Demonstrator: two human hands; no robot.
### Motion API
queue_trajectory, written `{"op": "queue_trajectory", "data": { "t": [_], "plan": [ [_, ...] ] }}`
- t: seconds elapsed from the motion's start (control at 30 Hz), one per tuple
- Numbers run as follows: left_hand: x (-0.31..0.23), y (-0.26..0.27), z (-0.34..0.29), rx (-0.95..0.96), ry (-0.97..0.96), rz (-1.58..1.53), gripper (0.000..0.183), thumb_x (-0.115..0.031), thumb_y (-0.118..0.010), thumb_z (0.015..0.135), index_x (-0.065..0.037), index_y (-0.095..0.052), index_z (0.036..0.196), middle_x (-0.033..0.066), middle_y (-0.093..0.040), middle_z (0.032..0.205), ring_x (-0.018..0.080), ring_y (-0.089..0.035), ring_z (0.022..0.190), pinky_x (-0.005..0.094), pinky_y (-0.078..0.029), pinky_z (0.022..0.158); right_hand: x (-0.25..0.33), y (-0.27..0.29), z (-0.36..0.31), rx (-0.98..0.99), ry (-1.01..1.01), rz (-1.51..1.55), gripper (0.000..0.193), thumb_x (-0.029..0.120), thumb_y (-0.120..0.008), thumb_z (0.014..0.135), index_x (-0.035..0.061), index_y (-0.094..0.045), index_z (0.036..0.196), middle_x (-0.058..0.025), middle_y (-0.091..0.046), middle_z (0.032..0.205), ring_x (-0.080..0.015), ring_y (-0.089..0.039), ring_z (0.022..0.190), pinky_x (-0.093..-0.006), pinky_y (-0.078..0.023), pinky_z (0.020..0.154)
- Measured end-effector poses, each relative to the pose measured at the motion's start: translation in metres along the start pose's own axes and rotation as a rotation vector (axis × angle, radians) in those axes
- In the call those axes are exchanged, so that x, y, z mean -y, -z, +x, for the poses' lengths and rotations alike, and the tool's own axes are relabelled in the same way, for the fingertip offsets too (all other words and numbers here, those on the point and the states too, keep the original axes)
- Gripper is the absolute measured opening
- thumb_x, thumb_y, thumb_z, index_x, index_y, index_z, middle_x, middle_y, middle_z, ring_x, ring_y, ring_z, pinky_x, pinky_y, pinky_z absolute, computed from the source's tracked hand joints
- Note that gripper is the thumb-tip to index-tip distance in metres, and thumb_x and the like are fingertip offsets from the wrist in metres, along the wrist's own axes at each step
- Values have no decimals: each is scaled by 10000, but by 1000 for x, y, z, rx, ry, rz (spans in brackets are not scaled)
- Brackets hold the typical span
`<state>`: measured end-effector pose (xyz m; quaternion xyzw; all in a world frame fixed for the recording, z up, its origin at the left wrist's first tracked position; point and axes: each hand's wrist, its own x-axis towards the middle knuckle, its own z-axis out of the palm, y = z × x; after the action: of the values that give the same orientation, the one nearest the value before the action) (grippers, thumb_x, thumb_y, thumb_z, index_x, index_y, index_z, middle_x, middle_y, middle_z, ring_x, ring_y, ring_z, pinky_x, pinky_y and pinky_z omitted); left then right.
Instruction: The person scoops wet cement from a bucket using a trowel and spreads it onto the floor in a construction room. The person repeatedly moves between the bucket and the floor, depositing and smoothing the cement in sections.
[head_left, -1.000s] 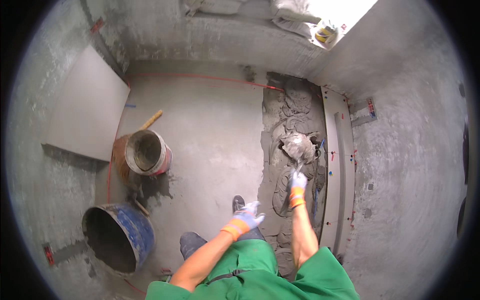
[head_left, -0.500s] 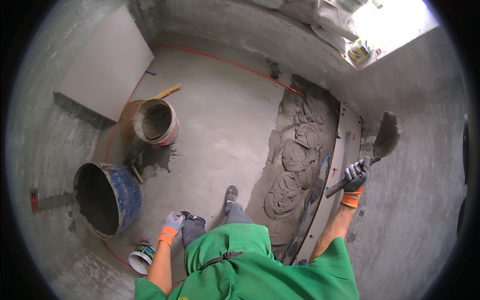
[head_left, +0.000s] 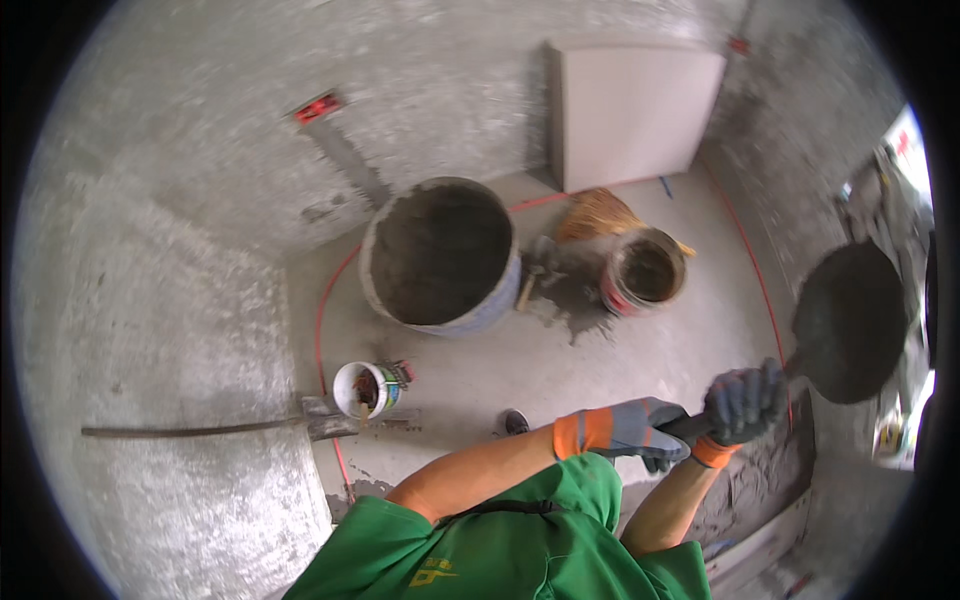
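Note:
My right hand (head_left: 745, 403), in a dark grey glove with an orange cuff, is closed round the handle of a large mortar ladle (head_left: 850, 322). The ladle's round, grey-crusted bowl is raised at the right. My left hand (head_left: 645, 430), gloved in the same way, grips the handle's lower end. Over to the left stands a big blue barrel-like bucket (head_left: 492, 308) with grey mortar inside. To the right of it is a smaller red and white bucket (head_left: 618, 292), wet grey within. Mortar spread on the floor (head_left: 765, 465) shows partly behind my right arm.
A straw broom (head_left: 600, 215) lies behind the smaller bucket. One pale board (head_left: 640, 115) leans against the far wall. A small white pail (head_left: 345, 392) holds tools, beside a long-handled tool (head_left: 200, 432) against the left wall. Red hose or cable (head_left: 322, 330) runs along the floor edges.
My view has turned left toward the buckets. My left hand, empty beside my leg before, now holds the ladle handle together with my right hand.

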<state>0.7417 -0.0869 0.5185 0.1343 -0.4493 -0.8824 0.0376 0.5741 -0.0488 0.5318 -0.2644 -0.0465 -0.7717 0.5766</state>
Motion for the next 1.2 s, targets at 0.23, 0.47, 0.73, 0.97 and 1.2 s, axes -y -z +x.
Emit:
{"op": "queue_trajectory", "data": {
  "t": [0.23,0.47,0.73,0.97,1.2],
  "plan": [
    [4,110,-73,-920,-181,169,216,-195,-611,769,-20,-531,866,68,-579,675,165,-565,594,302,-447,525,-202,69,82,-603,-748,-67,167,240,-471,867,93,-457,791,19,-360,560,-98,-356,449,-264,-370,422],
    [16,295,-173,-1286,761,939,452,-299,-569,729,-6,-496,1066,264,-587,935,411,-573,881,444,-464,760,-462,197,93,-824,-1123,431,114,169,-505,826,92,-473,749,50,-352,519,-76,-334,418,-213,-314,398],
    [63,510,-203,-1215,1276,1341,242,-129,-497,763,14,-527,957,160,-621,799,307,-623,715,416,-489,625,-691,351,53,-1020,-1167,1073,132,170,-504,820,101,-469,713,68,-359,493,-34,-335,382,-173,-264,338],
    [173,707,-206,-468,1278,1578,235,-93,-472,769,-37,-619,944,150,-650,859,290,-646,741,404,-511,626,-812,519,-33,-1299,-706,1045,242,152,-500,779,145,-388,564,46,-355,479,-61,-337,382,-196,-284,375],
    [192,774,-198,-122,1305,1313,325,-124,-520,702,16,-533,995,224,-597,976,346,-585,922,392,-466,798,-813,558,-58,-1746,-528,612,268,148,-476,770,146,-341,539,5,-355,468,-142,-337,413,-277,-316,423]
  ]
}}
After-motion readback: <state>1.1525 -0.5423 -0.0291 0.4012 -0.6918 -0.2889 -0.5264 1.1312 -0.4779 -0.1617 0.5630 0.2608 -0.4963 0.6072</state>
